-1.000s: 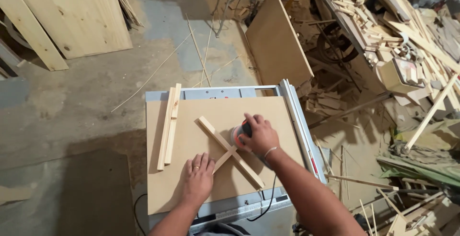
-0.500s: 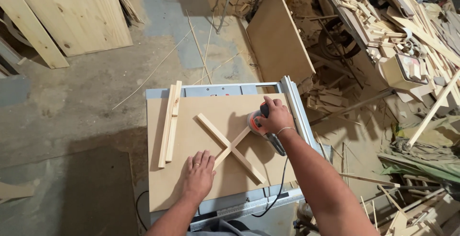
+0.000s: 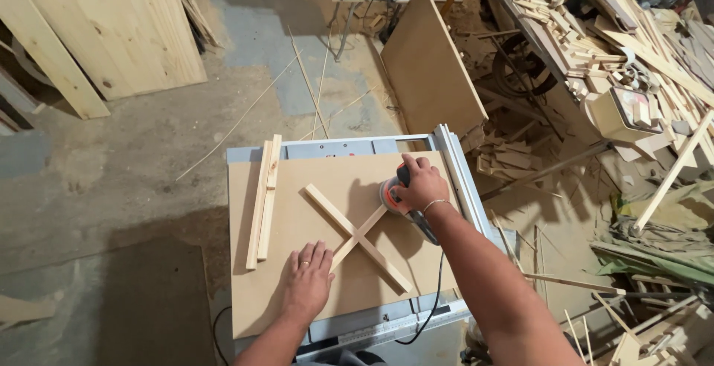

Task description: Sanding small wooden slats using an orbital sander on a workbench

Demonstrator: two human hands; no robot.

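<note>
A wooden cross (image 3: 357,237) made of two thin slats lies on a brown board (image 3: 297,210) on top of a grey table. My right hand (image 3: 420,182) grips a black and orange electric sander (image 3: 393,195) resting on the upper right arm of the cross. My left hand (image 3: 307,280) lies flat, fingers spread, on the board, its fingers touching the cross's lower left arm. Two loose wooden slats (image 3: 264,198) lie side by side along the board's left part.
The sander's black cord (image 3: 435,299) hangs over the table's near edge. A big plywood sheet (image 3: 428,68) leans behind the table. Heaps of scrap wood (image 3: 617,46) fill the right side. Pale boards (image 3: 97,24) lean at the far left on a dusty concrete floor.
My right hand has carried the sander from the cross's centre up along its upper right arm. My left hand has shifted slightly toward the near edge.
</note>
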